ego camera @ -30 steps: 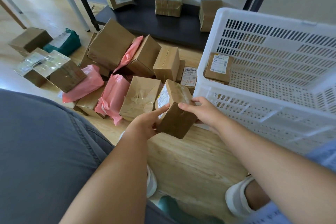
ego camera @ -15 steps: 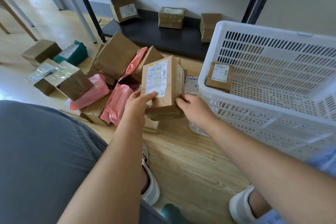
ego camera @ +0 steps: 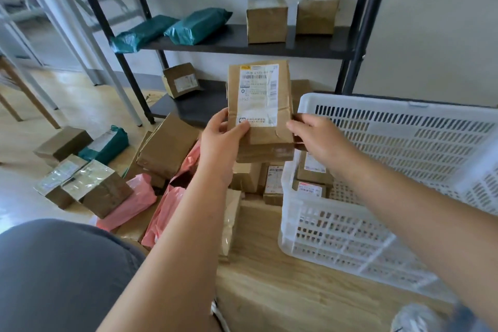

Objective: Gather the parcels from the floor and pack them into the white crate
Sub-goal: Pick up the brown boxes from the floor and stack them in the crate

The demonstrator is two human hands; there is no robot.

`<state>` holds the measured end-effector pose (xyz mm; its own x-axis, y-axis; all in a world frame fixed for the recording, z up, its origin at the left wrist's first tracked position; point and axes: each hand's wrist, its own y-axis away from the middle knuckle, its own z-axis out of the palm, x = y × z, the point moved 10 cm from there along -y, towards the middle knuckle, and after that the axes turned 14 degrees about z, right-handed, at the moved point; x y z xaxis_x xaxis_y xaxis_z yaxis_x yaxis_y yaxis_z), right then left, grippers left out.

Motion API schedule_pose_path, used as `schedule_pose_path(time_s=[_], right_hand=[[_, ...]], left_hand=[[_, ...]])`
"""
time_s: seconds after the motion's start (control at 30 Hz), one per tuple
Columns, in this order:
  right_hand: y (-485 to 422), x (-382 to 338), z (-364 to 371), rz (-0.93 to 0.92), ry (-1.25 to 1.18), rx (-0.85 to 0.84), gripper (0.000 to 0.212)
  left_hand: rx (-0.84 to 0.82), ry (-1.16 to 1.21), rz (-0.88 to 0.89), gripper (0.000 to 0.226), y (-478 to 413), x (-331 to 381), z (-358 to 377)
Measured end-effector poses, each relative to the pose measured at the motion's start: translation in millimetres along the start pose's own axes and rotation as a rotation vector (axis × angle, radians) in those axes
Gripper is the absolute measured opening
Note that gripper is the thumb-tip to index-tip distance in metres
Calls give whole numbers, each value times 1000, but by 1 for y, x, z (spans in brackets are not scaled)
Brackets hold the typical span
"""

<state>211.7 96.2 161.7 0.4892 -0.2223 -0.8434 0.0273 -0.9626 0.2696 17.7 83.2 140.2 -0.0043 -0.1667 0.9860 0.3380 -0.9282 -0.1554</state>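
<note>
I hold a brown cardboard parcel (ego camera: 260, 105) upright in the air, its white shipping label facing me. My left hand (ego camera: 222, 140) grips its lower left edge and my right hand (ego camera: 315, 133) grips its lower right edge. The parcel hangs just left of the white crate (ego camera: 347, 226), beside its near left corner. Two labelled brown parcels (ego camera: 312, 172) lie inside the crate at that corner. More brown boxes (ego camera: 168, 145) and pink mailer bags (ego camera: 132, 202) lie heaped on the floor to the left.
A black metal shelf (ego camera: 242, 43) stands behind, bearing green bags and brown boxes on its upper level and a box on its lower one. Further parcels (ego camera: 83, 186) and a green bag (ego camera: 106, 144) lie on the wooden floor at left. My grey-trousered knee fills the lower left.
Both hands have lifted the parcel from just above the floor pile up to chest height and turned its label toward me. The camera has tilted up, showing the upper shelf.
</note>
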Motion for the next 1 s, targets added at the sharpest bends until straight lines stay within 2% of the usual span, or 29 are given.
schedule_pose_path(time_s=[0.2,0.33,0.47,0.6,0.7,1.0], right_hand=[[-28,24,-78,96,-6,126,33],[-60,68,-132,209,-63,221,49],[-78,108,-169,313,-86,275,40],[-98,161,-182,444,-86,238,29],[-116,204,-179,540,-44,141,26],[-182,284,-165,712,72,62,25]], left_hand=[[-240,-87,17,57,-12,4,87],[-389,-205,72,55,-19,-5,152],[-458,-330,50,43,-28,-37,204],[-591,-442,40,27,-32,-81,251],[-665,-518,2,21,-33,-120,279],[-741,-670,-131,26,-42,-221,319]])
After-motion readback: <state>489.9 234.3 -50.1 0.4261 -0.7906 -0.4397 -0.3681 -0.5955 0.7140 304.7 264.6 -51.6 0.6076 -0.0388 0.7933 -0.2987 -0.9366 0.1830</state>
